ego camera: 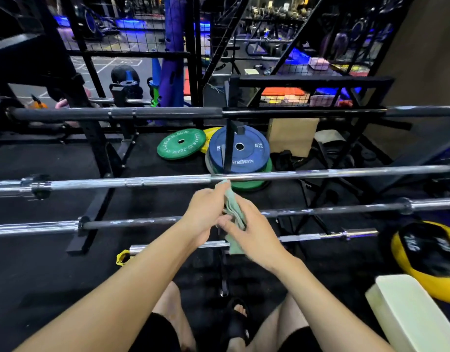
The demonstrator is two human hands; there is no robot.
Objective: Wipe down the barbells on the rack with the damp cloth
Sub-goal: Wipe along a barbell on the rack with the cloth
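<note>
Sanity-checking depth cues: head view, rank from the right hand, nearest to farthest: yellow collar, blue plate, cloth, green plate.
1. cloth: held in the right hand.
2. yellow collar: low left, on the nearest bar's end.
3. blue plate: beyond the bars, on the floor.
4. green plate: left of blue, slightly farther.

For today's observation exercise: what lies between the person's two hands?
In the head view, the folded green cloth lies between the left hand and right hand; both hold it.

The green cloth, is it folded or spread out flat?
Folded: the cloth sits bunched in layers between both hands.
</note>
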